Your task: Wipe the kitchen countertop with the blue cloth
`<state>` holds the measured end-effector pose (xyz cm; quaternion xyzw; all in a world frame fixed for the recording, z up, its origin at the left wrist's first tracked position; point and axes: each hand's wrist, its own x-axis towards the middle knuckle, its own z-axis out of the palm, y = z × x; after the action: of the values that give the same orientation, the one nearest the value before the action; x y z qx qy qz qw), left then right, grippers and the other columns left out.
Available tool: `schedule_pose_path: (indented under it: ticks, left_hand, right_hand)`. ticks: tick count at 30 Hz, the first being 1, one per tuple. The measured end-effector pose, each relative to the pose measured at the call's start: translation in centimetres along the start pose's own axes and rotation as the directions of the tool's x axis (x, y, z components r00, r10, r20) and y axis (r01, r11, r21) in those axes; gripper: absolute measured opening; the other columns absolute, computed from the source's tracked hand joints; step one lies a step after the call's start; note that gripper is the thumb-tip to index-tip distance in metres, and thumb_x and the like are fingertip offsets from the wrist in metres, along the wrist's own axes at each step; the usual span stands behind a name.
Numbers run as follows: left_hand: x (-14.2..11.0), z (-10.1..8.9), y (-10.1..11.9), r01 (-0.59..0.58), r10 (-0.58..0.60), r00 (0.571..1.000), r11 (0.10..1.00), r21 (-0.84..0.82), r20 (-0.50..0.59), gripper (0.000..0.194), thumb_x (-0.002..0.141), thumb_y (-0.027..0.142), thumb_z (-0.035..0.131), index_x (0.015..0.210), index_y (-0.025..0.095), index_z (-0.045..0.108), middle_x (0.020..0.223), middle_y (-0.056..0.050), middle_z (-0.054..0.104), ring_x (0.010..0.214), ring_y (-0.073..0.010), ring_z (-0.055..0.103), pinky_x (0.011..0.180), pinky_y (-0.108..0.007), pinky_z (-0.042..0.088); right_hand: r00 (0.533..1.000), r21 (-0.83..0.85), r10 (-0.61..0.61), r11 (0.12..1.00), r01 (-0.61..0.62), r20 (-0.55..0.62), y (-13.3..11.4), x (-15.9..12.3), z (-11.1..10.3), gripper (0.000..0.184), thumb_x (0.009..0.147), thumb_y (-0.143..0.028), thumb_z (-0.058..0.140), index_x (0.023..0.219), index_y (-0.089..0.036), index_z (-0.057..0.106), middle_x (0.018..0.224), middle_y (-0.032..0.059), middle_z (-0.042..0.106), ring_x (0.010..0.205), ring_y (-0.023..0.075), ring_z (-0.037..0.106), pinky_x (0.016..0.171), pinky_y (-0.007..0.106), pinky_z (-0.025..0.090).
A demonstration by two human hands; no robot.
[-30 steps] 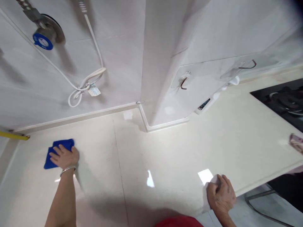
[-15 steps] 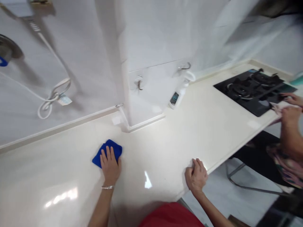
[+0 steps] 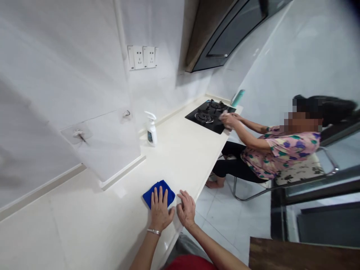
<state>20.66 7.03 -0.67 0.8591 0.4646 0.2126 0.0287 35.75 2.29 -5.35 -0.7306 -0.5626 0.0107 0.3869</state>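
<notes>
My left hand (image 3: 160, 215) is lying open, fingers spread, pressing the folded blue fabric cloth (image 3: 147, 195) flat on the glossy cream countertop (image 3: 180, 152) rather than gripping it. At three o'clock from it, just beside the cloth, my right hand (image 3: 186, 210) is resting loosely open near the counter's front edge, with no object showing in it. The white plastic spray bottle (image 3: 152, 135) is standing upright at twelve o'clock; the black glass gas hob (image 3: 218, 125) is lying at one o'clock, where a co-worker in a floral top (image 3: 289, 153) is reaching over its near side. The cloth is now sitting much closer to my right hand than a second ago, having passed the white tiled wall corner (image 3: 112, 146), so my hands are sharing a narrow strip. My palm and fingers are hiding part of the cloth, the right hand's underside is staying unseen, and the co-worker's hands are blurring around something pale.
</notes>
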Motion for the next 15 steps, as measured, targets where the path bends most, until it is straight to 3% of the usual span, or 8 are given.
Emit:
schedule_pose_path:
  ticks: [2, 5, 7, 9, 12, 15]
  left_hand:
    - [1.5, 0.6, 1.0, -0.043, 0.047, 0.998, 0.994, -0.099, 0.04, 0.078, 0.082, 0.034, 0.06, 0.152, 0.019, 0.029, 0.161, -0.018, 0.027, 0.15, -0.0404, 0.019, 0.119, -0.062, 0.027]
    - [1.9, -0.1, 1.1, -0.022, 0.034, 0.999, 0.948, -0.318, 0.035, 0.067, 0.089, 0.028, 0.049, 0.152, 0.018, 0.028, 0.161, -0.017, 0.029, 0.15, -0.0319, 0.023, 0.12, -0.056, 0.031]
    - [0.6, -1.4, 0.1, 0.079, -0.097, 0.995, 0.885, -0.459, -0.016, 0.057, 0.095, 0.027, 0.036, 0.151, 0.017, 0.028, 0.161, -0.017, 0.029, 0.149, -0.0257, 0.027, 0.119, -0.05, 0.036]
    - [-2.0, -2.9, -1.5, 0.205, -0.268, 0.963, 0.808, -0.552, -0.034, 0.052, 0.096, 0.032, 0.034, 0.147, 0.02, 0.037, 0.158, -0.016, 0.036, 0.146, -0.0252, 0.034, 0.118, -0.052, 0.037]
    - [-7.2, -5.5, -3.5, 0.407, -0.496, 0.867, 0.643, -0.649, 0.052, 0.053, 0.093, 0.047, 0.04, 0.138, 0.021, 0.047, 0.141, -0.015, 0.057, 0.127, -0.0269, 0.058, 0.104, -0.048, 0.053]
    - [-12.3, -8.3, -3.8, 0.618, -0.718, 0.676, 0.432, -0.657, 0.164, 0.061, 0.088, 0.059, 0.04, 0.14, 0.027, 0.046, 0.119, -0.009, 0.073, 0.097, -0.0253, 0.072, 0.086, -0.044, 0.062]
  right_hand:
    - [1.0, 0.116, -0.013, 0.993, 0.013, -0.002, 0.7, 0.7, -1.2, 0.047, 0.08, -0.016, 0.039, 0.122, -0.021, 0.058, 0.128, 0.0095, 0.062, 0.126, 0.0244, 0.053, 0.107, 0.052, 0.043]
    - [0.996, 0.207, -0.072, 0.975, 0.081, -0.047, 0.2, 2.3, -3.2, 0.052, 0.082, -0.014, 0.038, 0.132, -0.019, 0.051, 0.133, 0.0118, 0.058, 0.127, 0.0226, 0.052, 0.107, 0.048, 0.045]
    - [0.984, 0.212, -0.173, 0.961, 0.176, -0.032, -1.4, 3.3, -3.9, 0.054, 0.085, -0.013, 0.038, 0.138, -0.02, 0.047, 0.14, 0.0117, 0.053, 0.134, 0.022, 0.046, 0.111, 0.047, 0.042]
    - [0.961, 0.185, -0.274, 0.947, 0.262, 0.045, -3.4, 4.0, -3.7, 0.058, 0.085, -0.011, 0.039, 0.142, -0.021, 0.044, 0.145, 0.011, 0.049, 0.139, 0.0226, 0.04, 0.114, 0.048, 0.038]
    - [0.913, 0.087, -0.326, 0.945, 0.314, 0.244, -6.0, 4.7, -2.4, 0.065, 0.084, -0.015, 0.044, 0.148, -0.024, 0.037, 0.152, 0.0097, 0.041, 0.146, 0.0296, 0.028, 0.117, 0.06, 0.026]
    - [0.845, 0.029, -0.304, 0.945, 0.325, 0.44, -7.2, 5.1, -1.5, 0.066, 0.089, -0.031, 0.049, 0.152, -0.029, 0.031, 0.158, 0.0073, 0.033, 0.147, 0.0379, 0.019, 0.115, 0.07, 0.017]
